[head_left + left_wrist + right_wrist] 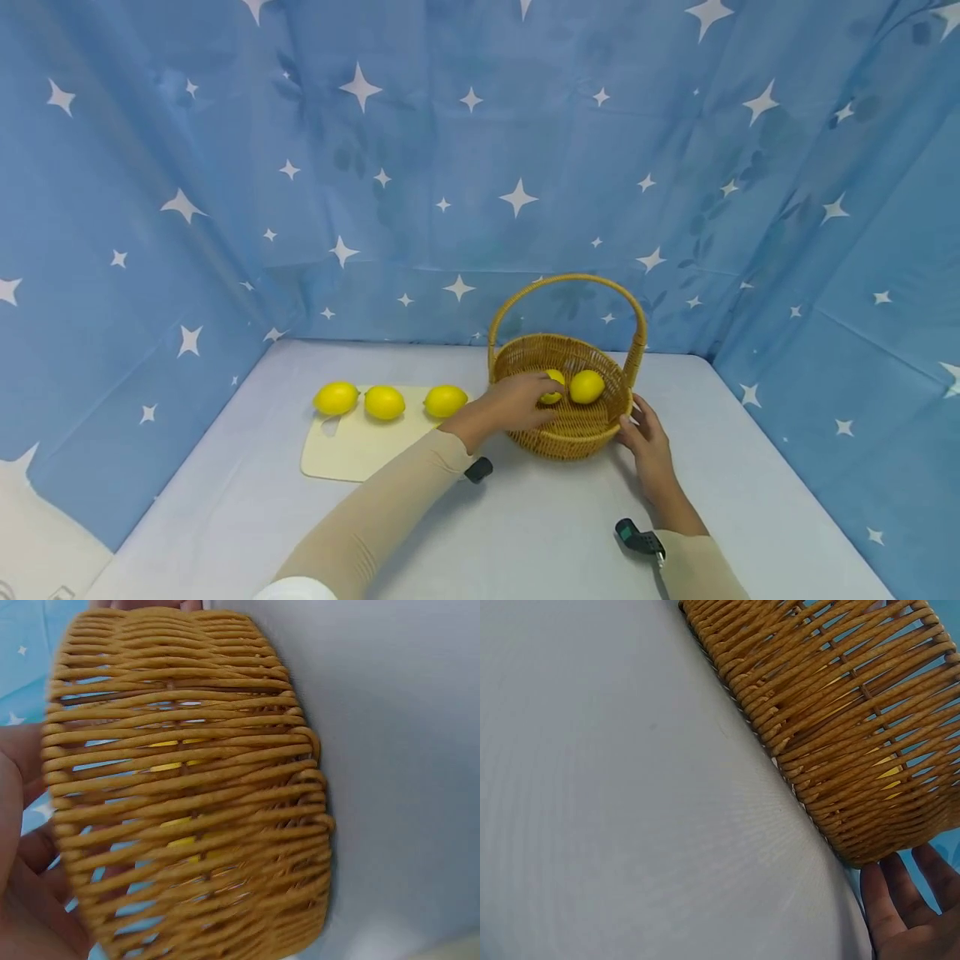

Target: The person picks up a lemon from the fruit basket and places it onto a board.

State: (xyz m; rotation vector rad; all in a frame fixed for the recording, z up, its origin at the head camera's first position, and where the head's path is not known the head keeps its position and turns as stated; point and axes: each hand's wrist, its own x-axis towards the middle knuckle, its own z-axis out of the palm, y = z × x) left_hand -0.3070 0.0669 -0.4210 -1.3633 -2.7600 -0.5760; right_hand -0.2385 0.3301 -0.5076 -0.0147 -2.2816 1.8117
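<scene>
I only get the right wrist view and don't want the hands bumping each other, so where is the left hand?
Observer: The left hand reaches into the basket, its fingers at a lemon.
Operator: Is that lemon alone in there?
Observer: No, a second lemon lies just to its right in the head view.
Operator: Are there others outside?
Observer: Yes, three more lemons lie along the far edge of a pale cutting board, left of the basket.

Upright brown woven basket [567,450] with two yellow lemons [587,387] inside
</scene>
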